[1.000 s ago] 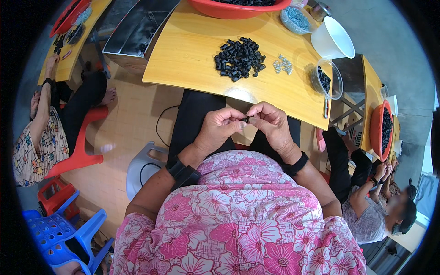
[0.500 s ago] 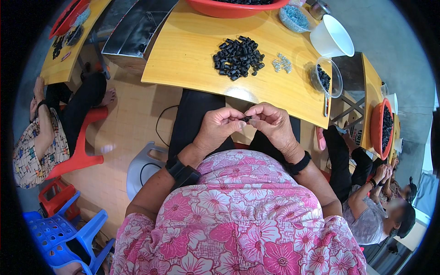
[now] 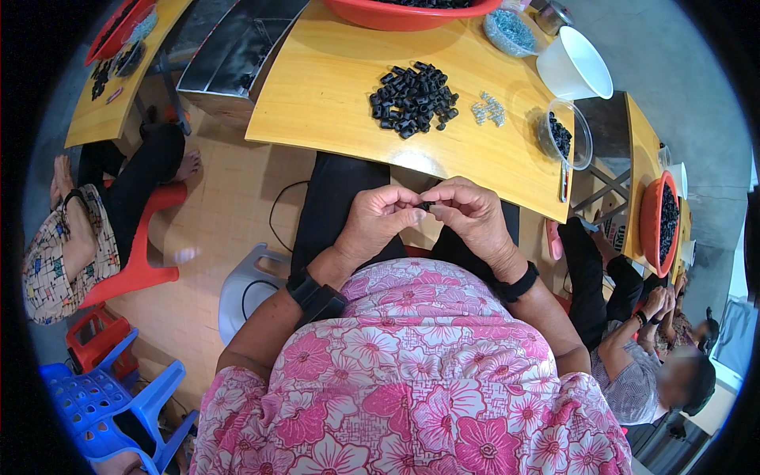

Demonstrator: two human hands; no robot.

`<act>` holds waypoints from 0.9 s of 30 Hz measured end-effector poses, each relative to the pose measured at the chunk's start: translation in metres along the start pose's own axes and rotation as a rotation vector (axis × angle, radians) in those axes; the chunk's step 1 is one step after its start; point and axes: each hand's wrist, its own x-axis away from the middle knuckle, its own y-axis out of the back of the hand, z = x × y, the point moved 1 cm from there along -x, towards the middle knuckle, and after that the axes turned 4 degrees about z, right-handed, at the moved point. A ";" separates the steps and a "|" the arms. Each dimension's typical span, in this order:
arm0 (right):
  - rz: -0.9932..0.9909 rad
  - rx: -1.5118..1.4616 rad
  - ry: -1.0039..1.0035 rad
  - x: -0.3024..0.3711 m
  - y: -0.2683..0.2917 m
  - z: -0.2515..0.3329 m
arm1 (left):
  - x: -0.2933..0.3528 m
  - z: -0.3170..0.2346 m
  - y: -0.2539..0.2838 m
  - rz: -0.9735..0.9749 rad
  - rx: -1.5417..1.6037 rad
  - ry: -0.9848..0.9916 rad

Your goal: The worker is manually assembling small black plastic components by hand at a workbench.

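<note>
My left hand (image 3: 385, 215) and my right hand (image 3: 467, 218) meet in front of my belly, just off the table's near edge. Thumb and forefinger of each pinch one small black part (image 3: 427, 206) between them; the fingers cover most of it. Ahead on the yellow table (image 3: 317, 95) lies a heap of small black plastic fittings (image 3: 412, 99). To the right of that heap is a little cluster of shiny, clear or silvery small pieces (image 3: 488, 109).
A red basin (image 3: 412, 17) of black parts stands at the far edge. Along the right are a bowl of bluish pieces (image 3: 509, 33), a white bucket (image 3: 574, 63) and a clear tub (image 3: 582, 134) with black parts. People sit at both sides; a blue chair (image 3: 103, 404) is at lower left.
My hands stay almost in place, the small black part still pinched between them. The seated person at left has shifted their hands slightly.
</note>
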 end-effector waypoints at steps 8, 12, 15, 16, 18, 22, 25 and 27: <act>-0.042 0.075 0.072 0.002 -0.004 0.005 | 0.001 0.003 0.001 0.008 0.015 -0.002; -0.046 0.122 0.096 0.002 -0.004 0.000 | 0.001 0.003 0.001 0.010 -0.012 -0.005; -0.018 0.105 0.090 0.001 -0.002 -0.004 | 0.001 0.002 0.001 0.013 0.020 -0.008; -0.012 0.066 0.065 0.001 -0.003 -0.004 | 0.001 0.001 0.000 0.015 0.032 -0.008; -0.005 0.028 0.039 0.001 -0.003 -0.004 | 0.002 -0.001 0.000 0.017 0.043 -0.008; -0.012 0.038 0.045 0.001 -0.004 -0.003 | 0.001 0.000 -0.001 0.004 0.032 -0.015; -0.040 0.146 0.094 0.003 -0.005 0.000 | 0.001 0.000 -0.001 0.007 0.045 -0.011; -0.058 0.221 0.137 0.004 -0.007 -0.001 | 0.002 0.000 -0.001 0.016 0.047 -0.005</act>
